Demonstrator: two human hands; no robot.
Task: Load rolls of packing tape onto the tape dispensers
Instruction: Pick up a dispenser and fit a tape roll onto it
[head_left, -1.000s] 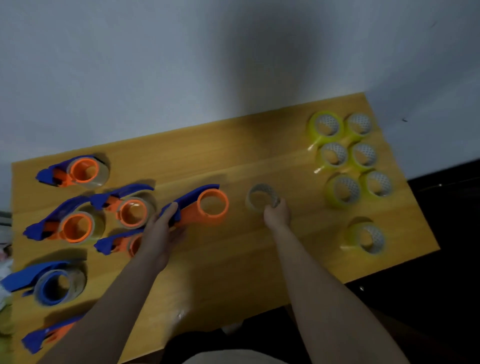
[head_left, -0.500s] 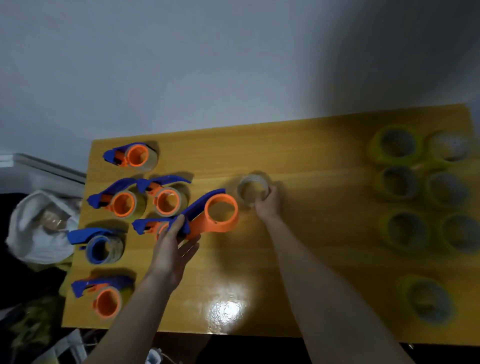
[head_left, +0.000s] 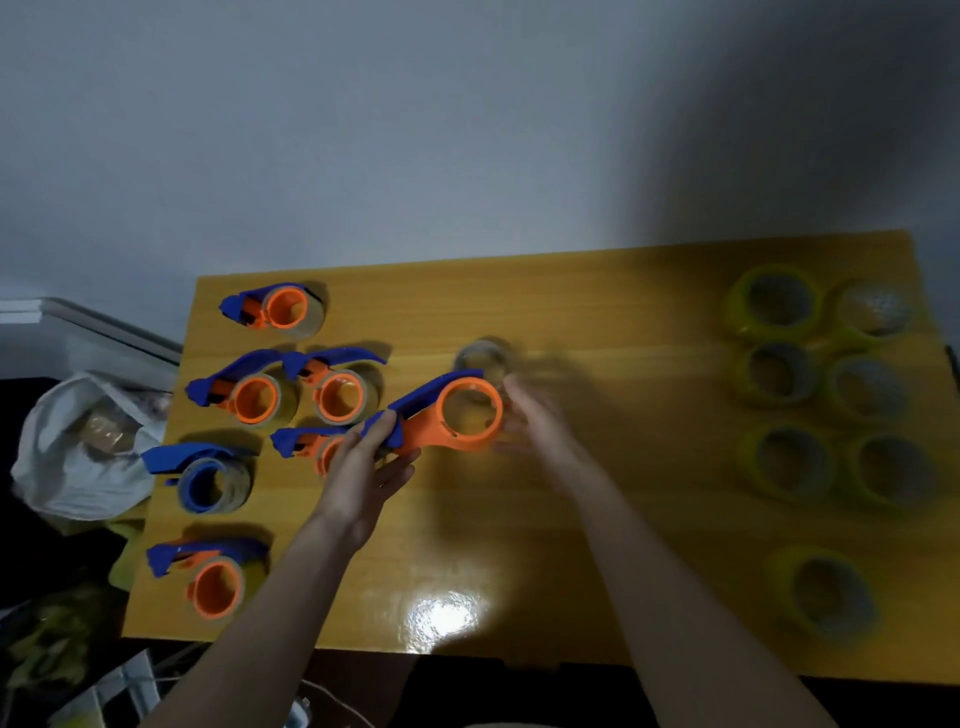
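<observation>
My left hand (head_left: 363, 475) grips the blue handle of an empty orange tape dispenser (head_left: 428, 436) and holds it tilted over the middle of the yellow table (head_left: 571, 519). Its orange ring points to the right. Just behind that ring is a clear tape roll (head_left: 480, 356). My right hand (head_left: 540, 421), blurred by motion, holds the roll at its right rim, close to the dispenser's ring.
Several dispensers with tape on them lie at the table's left, such as an orange one (head_left: 283, 309) and a blue one (head_left: 213, 480). Several yellow-green tape rolls (head_left: 737, 306) stand at the right. A white bag (head_left: 67, 467) lies off the left edge.
My left hand has lifted the empty dispenser off the table and moved it right. My right hand has brought the clear roll up to the dispenser's ring. The camera has shifted left.
</observation>
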